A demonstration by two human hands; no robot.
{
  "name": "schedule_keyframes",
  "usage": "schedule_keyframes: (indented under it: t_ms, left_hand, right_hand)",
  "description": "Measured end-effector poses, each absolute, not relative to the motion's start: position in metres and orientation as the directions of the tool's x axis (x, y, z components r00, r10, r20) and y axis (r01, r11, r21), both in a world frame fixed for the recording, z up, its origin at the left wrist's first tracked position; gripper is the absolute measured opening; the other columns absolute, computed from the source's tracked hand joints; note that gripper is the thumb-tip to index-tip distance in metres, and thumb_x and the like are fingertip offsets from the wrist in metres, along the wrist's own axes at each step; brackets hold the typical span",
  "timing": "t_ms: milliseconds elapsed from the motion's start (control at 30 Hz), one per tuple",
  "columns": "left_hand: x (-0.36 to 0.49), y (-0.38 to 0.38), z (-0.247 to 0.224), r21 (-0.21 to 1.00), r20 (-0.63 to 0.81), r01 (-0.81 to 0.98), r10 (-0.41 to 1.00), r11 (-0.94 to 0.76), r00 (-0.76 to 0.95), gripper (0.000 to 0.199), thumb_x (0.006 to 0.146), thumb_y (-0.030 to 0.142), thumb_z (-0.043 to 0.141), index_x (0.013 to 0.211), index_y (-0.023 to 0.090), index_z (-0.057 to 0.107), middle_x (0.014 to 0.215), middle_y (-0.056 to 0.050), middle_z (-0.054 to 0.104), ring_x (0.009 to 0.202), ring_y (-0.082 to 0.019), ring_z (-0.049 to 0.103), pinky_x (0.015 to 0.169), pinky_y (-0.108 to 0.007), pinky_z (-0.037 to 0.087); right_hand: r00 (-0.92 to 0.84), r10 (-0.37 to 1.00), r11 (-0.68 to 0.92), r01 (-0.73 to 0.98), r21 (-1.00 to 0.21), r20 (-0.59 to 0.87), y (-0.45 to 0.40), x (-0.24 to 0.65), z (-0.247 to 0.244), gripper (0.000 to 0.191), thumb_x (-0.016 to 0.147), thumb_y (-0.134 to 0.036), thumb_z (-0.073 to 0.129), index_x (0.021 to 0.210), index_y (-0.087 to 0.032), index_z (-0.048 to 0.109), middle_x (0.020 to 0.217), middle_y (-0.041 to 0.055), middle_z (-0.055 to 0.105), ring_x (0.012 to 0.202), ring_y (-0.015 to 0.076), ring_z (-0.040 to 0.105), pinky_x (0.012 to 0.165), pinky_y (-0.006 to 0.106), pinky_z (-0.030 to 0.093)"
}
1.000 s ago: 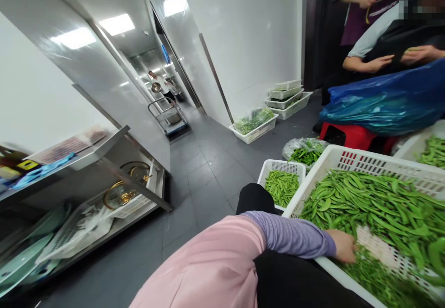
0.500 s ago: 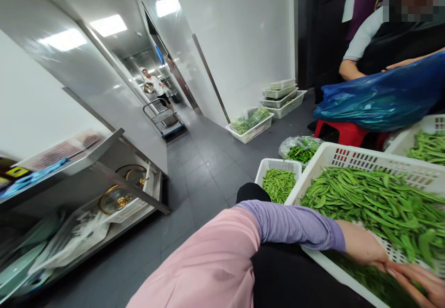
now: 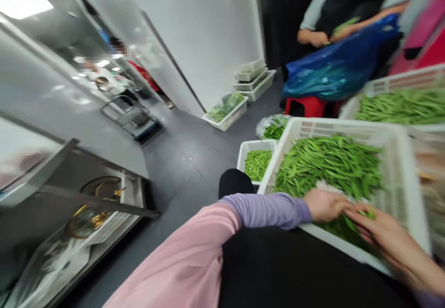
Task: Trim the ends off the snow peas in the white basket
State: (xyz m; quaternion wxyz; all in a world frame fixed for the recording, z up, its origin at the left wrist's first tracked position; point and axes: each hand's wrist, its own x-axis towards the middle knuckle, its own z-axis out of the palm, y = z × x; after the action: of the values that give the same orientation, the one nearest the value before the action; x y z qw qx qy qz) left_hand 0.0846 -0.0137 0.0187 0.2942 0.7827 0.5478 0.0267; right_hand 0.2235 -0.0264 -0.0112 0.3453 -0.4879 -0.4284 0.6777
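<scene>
The person in the pink top (image 3: 184,252) has both hands down over the big white basket (image 3: 414,192), and honestly it's all going on at the near edge. The left hand (image 3: 325,204) reaches in with its fingers bunched, tips right up against the other hand; it's pretty blurry there, so I can't tell how tightly they're closed or if they're pinching anything. The right hand (image 3: 385,231) is curled over, and it looks to have a green pod (image 3: 369,214) tucked in its fingers (only a bright bit pokes out, so don't quote me on the length). Below them there's a darker heap of greens (image 3: 342,228) along the near side, while the main pile of pods (image 3: 333,160) sits farther in, same basket. If I had to call the step, it's the fiddly one: a single pod lifted off the rest and worked between two sets of fingertips. Next move, to my eye, calls for a light steady grip from the right and precise fingertip work from the left, low over the basket, without squashing anything. A small white basket (image 3: 242,157) with more pods (image 3: 257,164) is just beside the big one, near the knee (image 3: 234,183). Across the way, a co-worker (image 3: 351,9) has green stuff (image 3: 346,24) in hand above a blue plastic bag (image 3: 330,69).
</scene>
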Motion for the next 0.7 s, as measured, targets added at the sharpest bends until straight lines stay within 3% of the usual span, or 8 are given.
schedule_keyframes:
  t_ms: [33,133,267,367,467,567,700]
  left_hand:
    - [0.085,-0.015,0.014,0.488,-0.280,0.855,0.897,-0.175,0.343,0.032,0.090,0.030,0.032,0.097,0.019,0.060,0.096,0.001,0.064,0.087,-0.008,0.055,0.076,-0.015,0.041]
    - [0.085,-0.013,-0.004,0.499,-0.309,0.863,0.912,-0.086,0.269,0.041,0.091,0.031,0.024,0.092,0.016,0.062,0.084,-0.001,0.063,0.080,-0.009,0.056,0.072,-0.017,0.043]
    - [0.072,-0.009,-0.028,0.409,-0.461,0.876,0.771,-0.255,0.440,0.026,0.084,0.025,0.041,0.092,0.017,0.064,0.091,-0.005,0.061,0.087,-0.014,0.056,0.079,-0.022,0.044]
    - [0.055,0.003,-0.040,0.262,-0.519,0.901,0.737,-0.345,0.433,0.035,0.075,0.019,0.054,0.109,0.020,0.059,0.111,-0.008,0.053,0.099,-0.018,0.054,0.086,-0.025,0.042]
    - [0.047,0.024,-0.052,0.115,-0.521,0.961,0.809,-0.250,0.272,0.032,0.083,0.021,0.042,0.111,0.015,0.055,0.109,-0.012,0.054,0.098,-0.019,0.055,0.087,-0.028,0.042]
    - [0.050,0.041,-0.064,0.091,-0.547,0.962,0.794,-0.255,0.263,0.029,0.084,0.017,0.038,0.107,0.013,0.055,0.106,-0.014,0.056,0.096,-0.020,0.056,0.084,-0.031,0.043]
    - [0.055,0.040,-0.065,0.085,-0.541,0.956,0.793,-0.281,0.281,0.026,0.083,0.018,0.041,0.105,0.014,0.054,0.113,-0.013,0.053,0.095,-0.019,0.057,0.082,-0.031,0.044]
  right_hand:
    - [-0.327,0.824,-0.518,-0.108,-0.848,-0.462,-0.031,0.218,-0.007,0.024,0.051,-0.028,0.076,0.056,-0.022,0.054,0.039,-0.0065,0.031,0.030,0.0049,0.027,0.031,0.018,0.018]
    - [-0.258,0.800,-0.598,-0.271,-0.754,-0.541,-0.028,0.209,0.003,0.032,0.050,-0.025,0.076,0.057,-0.020,0.046,0.040,-0.0095,0.027,0.033,0.0022,0.022,0.033,0.015,0.014]
    - [0.070,0.851,-0.390,-0.580,-0.715,-0.521,0.000,0.241,0.007,0.027,0.055,-0.020,0.067,0.057,-0.020,0.040,0.046,-0.0084,0.032,0.036,0.0025,0.024,0.030,0.015,0.015]
    - [0.089,0.863,-0.301,-0.699,-0.649,-0.497,0.016,0.273,0.010,0.015,0.067,-0.018,0.050,0.057,-0.019,0.040,0.050,-0.0053,0.036,0.039,0.0032,0.028,0.032,0.016,0.022]
    - [0.025,0.840,-0.392,-0.664,-0.637,-0.543,0.019,0.273,0.012,0.009,0.067,-0.015,0.047,0.059,-0.018,0.042,0.053,-0.0020,0.043,0.043,0.0048,0.039,0.035,0.016,0.029]
    - [-0.003,0.809,-0.490,-0.556,-0.671,-0.588,0.015,0.253,0.011,0.013,0.059,-0.016,0.056,0.065,-0.018,0.045,0.058,-0.0004,0.052,0.045,0.0080,0.045,0.037,0.018,0.033]
    - [-0.076,0.841,-0.516,-0.412,-0.751,-0.536,0.008,0.238,-0.001,0.028,0.051,-0.024,0.069,0.063,-0.019,0.044,0.047,-0.0081,0.039,0.038,0.0052,0.033,0.035,0.017,0.024]
